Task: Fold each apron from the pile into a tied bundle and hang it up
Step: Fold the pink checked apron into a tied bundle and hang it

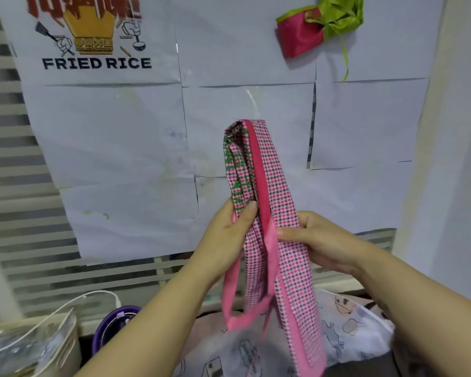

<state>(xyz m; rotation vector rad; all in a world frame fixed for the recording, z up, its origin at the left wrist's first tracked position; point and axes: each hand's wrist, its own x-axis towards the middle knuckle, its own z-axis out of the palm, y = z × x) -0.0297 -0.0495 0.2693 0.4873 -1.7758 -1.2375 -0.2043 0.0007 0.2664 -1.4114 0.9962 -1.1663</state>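
A pink checked apron [267, 183] with pink trim is folded into a long narrow strip and held upright in front of the wall. My left hand [229, 229] grips its left side at mid-height, thumb pressed on the cloth. My right hand [313, 238] holds the right side, fingers curled round the edge. A pink strap loop [234, 308] hangs below my left hand. On the wall at the upper right hangs a tied red and green apron bundle [318, 28].
White paper sheets and a "FRIED RICE" poster [95, 44] cover the wall. Below lie a white printed cloth pile [346, 330], a purple round container [114, 325], a white cable [65, 306] and a box with plastic at the lower left.
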